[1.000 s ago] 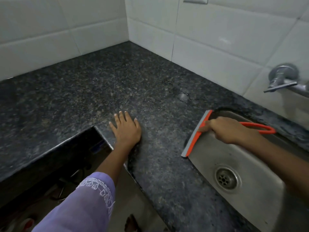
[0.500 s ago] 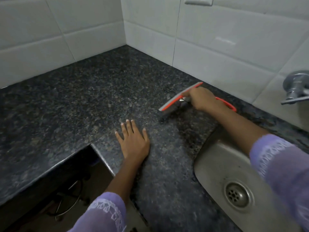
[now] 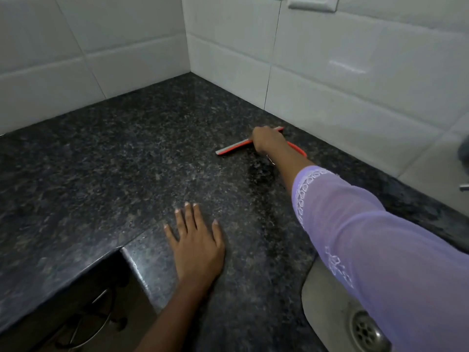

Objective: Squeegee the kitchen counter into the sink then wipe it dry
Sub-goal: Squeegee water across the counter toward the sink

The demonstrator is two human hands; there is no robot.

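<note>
Two hands in view, one squeegee, one sink, one drain. Right hand (image 3: pixel 266 141) far out across the dark speckled bench (image 3: pixel 114 161), close to the tiled back wall (image 3: pixel 342 80), fingers wrapped tight around the one orange squeegee (image 3: pixel 232 148). Blade down on the stone, grey edge towards the corner, one end poking out left of the fist, the other tip just showing beyond the knuckles near the wall; orange loop handle trailing back under the wrist. Lilac sleeve (image 3: pixel 355 232) with white lace trim covering the right forearm, crossing above the sink (image 3: pixel 324 295) at lower right. One round drain (image 3: pixel 364 331) visible in the steel basin, partly cut off by the sleeve.

Left hand (image 3: pixel 196 247) flat on the bench near its front edge, palm down, fingers spread, holding nothing, well apart from the squeegee. One white switch plate (image 3: pixel 313 2) on the wall at the top. Open dark space below the bench cut-out at lower left, contents too dim to tell.
</note>
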